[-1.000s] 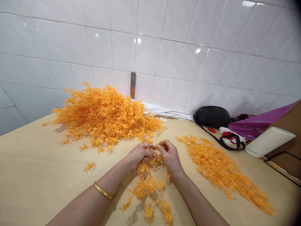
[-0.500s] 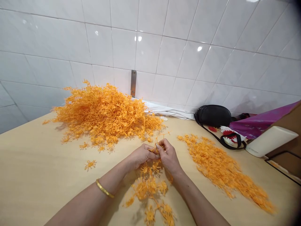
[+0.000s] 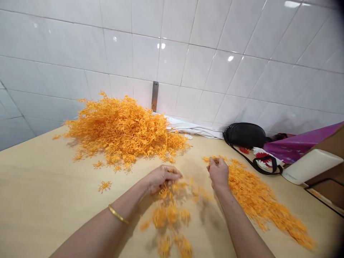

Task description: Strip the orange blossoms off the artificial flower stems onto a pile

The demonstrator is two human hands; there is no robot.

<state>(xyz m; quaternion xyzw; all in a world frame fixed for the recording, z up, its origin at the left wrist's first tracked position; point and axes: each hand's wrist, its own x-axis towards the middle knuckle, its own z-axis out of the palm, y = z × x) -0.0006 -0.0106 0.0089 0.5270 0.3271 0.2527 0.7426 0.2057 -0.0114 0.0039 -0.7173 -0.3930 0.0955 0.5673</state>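
Observation:
My left hand (image 3: 162,179), a gold bangle on its wrist, pinches a cluster of orange plastic flower pieces (image 3: 172,214). These spidery pieces hang and spread below the fingers over the table, blurred by motion. My right hand (image 3: 219,172) is apart from it, by the upper left end of a long heap of loose orange flower pieces (image 3: 255,191). Its fingers are curled closed; what they hold, if anything, is hidden. At the back left stands a large tangled pile of orange flower sprays (image 3: 120,129).
One loose orange flower piece (image 3: 104,186) lies on the table (image 3: 53,211) at left. Against the tiled wall rest a white cloth (image 3: 196,129) and a black bag (image 3: 245,135) with its strap. Further right are red and white flowers (image 3: 264,157), purple plastic (image 3: 301,143) and a cream bottle (image 3: 313,166).
My right hand has parted from the left and moved right to the long heap. My left hand stays near its place with the cluster, which now swings and blurs.

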